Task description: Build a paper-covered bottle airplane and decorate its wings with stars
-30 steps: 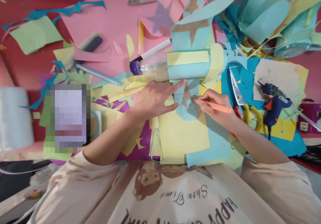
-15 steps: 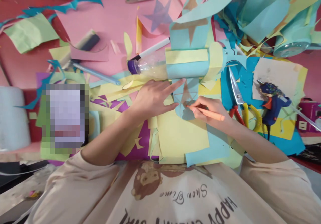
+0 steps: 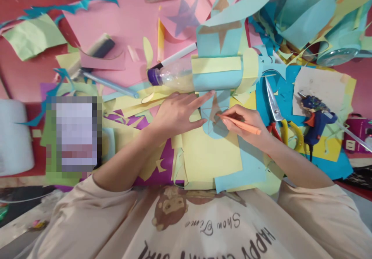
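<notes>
Shirt (image 3: pixel 200 218): "Show Time", "HAPPY", rest cut off

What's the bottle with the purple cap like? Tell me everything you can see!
The bottle looks like clear plastic and lies on its side, its purple cap on and pointing to the picture's left. Blue paper wraps its body, with a yellow strip along it and a yellow band near the other end. Blue flaps show above and below it, the left hand at the lower one.
</notes>
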The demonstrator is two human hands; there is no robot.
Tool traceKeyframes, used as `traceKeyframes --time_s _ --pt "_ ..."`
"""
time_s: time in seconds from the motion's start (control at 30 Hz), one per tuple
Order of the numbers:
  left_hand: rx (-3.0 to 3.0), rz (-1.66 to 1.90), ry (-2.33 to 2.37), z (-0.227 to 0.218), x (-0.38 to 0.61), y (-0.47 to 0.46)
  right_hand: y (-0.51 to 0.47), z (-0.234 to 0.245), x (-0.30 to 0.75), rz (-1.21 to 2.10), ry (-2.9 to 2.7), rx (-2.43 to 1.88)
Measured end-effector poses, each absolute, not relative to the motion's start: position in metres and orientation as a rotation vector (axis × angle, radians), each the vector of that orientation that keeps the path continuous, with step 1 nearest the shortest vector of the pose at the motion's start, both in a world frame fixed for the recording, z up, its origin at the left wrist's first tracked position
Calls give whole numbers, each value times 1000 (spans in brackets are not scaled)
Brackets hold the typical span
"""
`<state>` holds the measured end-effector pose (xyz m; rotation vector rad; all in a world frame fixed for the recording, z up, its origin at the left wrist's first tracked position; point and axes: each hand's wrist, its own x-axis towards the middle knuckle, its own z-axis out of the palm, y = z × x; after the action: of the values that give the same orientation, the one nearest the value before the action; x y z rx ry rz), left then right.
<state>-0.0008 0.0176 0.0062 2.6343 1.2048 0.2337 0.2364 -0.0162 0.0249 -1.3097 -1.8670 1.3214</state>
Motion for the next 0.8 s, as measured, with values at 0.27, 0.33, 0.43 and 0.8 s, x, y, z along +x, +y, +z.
traceKeyframes --time_s 0.27,0.33,0.43,0.8 --pt "2661 224 1203 7 0 18 -13 26 236 1346 -1906 -1341" --pt "2675 237 1196 7 0 18 -12 27 237 1378 -1919 -1347" --pt "2693 255 1194 6 -1 18 -12 28 237 1382 -1940 -1360" --pt "2688 242 1198 7 -1 18 -12 27 239 1396 -1906 -1330"
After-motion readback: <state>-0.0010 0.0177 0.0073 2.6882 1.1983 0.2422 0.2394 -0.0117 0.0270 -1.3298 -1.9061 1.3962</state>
